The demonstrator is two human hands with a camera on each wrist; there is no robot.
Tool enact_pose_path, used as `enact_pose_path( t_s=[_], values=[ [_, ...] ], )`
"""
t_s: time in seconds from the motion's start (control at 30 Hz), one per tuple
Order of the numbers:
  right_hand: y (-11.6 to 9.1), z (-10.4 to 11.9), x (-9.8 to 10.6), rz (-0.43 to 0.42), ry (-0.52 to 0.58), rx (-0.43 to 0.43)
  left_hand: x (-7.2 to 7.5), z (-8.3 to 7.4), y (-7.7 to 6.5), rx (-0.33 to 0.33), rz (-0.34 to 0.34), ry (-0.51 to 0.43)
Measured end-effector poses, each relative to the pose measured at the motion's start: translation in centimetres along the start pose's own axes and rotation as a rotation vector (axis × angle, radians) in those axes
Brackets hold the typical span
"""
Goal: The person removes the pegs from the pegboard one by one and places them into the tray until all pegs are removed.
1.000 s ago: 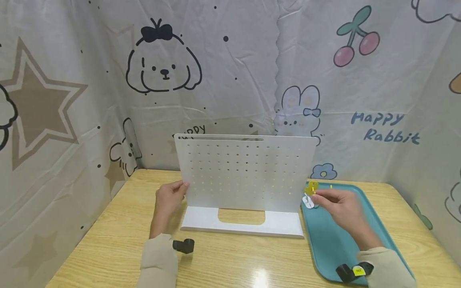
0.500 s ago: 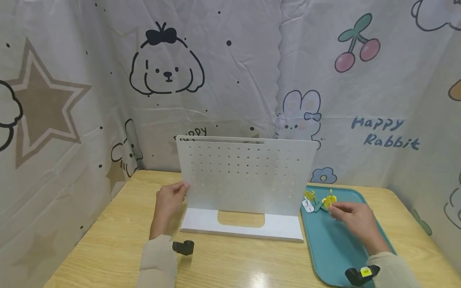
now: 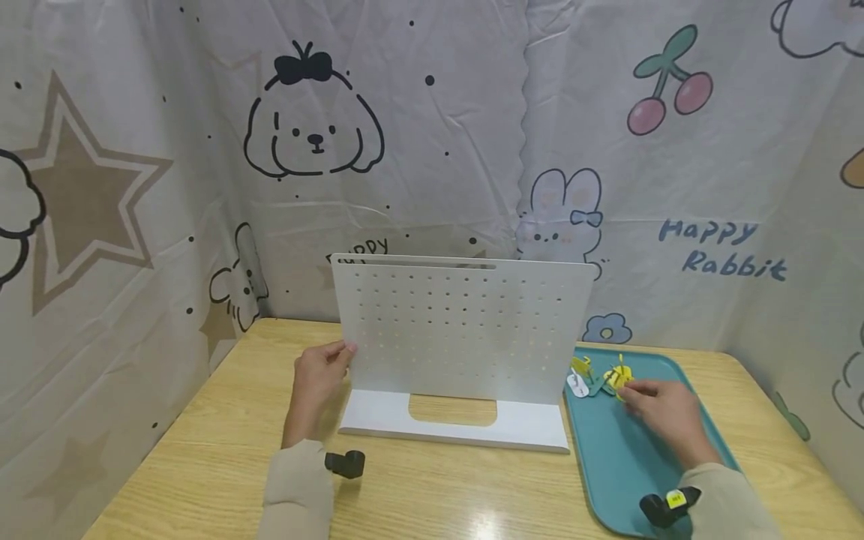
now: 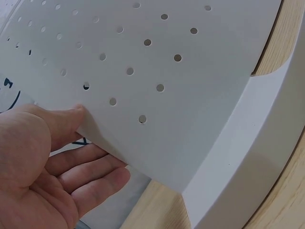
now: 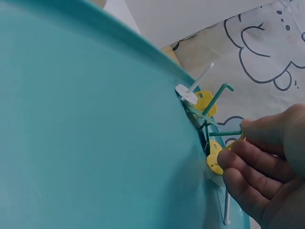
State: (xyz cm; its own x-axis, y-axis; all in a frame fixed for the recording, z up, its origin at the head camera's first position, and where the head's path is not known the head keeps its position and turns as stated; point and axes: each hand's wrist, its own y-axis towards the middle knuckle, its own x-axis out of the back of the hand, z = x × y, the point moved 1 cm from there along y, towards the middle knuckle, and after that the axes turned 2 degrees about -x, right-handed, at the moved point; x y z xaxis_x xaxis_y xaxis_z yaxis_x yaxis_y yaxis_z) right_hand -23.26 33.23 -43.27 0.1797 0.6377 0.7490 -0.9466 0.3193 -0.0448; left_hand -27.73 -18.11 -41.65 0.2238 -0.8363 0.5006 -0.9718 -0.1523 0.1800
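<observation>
A white pegboard (image 3: 466, 330) with rows of small holes stands upright on its flat base. My left hand (image 3: 320, 379) grips its left side edge; in the left wrist view the thumb (image 4: 66, 121) lies on the front face and the other fingers are behind the edge. Over the tray's far part, my right hand (image 3: 664, 412) pinches a yellow pegboard hook (image 3: 618, 376) between thumb and forefinger. In the right wrist view, a green hook (image 5: 220, 98), a white hook (image 5: 187, 93) and other yellow pieces lie close by in a loose cluster.
The teal tray (image 3: 628, 465) lies right of the pegboard, its raised rim close to the board's base. A wooden table (image 3: 418, 487) carries both. Printed cloth (image 3: 432, 135) hangs behind and at both sides.
My right hand has moved right and slightly down from the tray's far left corner to the yellow hook. My left hand keeps its grip on the pegboard's edge.
</observation>
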Motion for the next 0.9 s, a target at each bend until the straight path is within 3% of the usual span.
enact_pose_path(
  t_s=[0.37, 0.67, 0.9],
  values=[
    [-0.8, 1.0, 0.5, -0.033, 0.054, 0.033, 0.6, -0.2, 0.0, 0.015, 0.004, 0.042],
    [-1.6, 1.8, 1.1, -0.034, 0.070, 0.068, 3.2, -0.2, -0.8, -0.093, 0.026, 0.140],
    [-2.5, 2.0, 1.8, -0.025, 0.105, 0.085, 4.1, -0.5, -1.6, -0.169, 0.038, 0.202]
  ],
)
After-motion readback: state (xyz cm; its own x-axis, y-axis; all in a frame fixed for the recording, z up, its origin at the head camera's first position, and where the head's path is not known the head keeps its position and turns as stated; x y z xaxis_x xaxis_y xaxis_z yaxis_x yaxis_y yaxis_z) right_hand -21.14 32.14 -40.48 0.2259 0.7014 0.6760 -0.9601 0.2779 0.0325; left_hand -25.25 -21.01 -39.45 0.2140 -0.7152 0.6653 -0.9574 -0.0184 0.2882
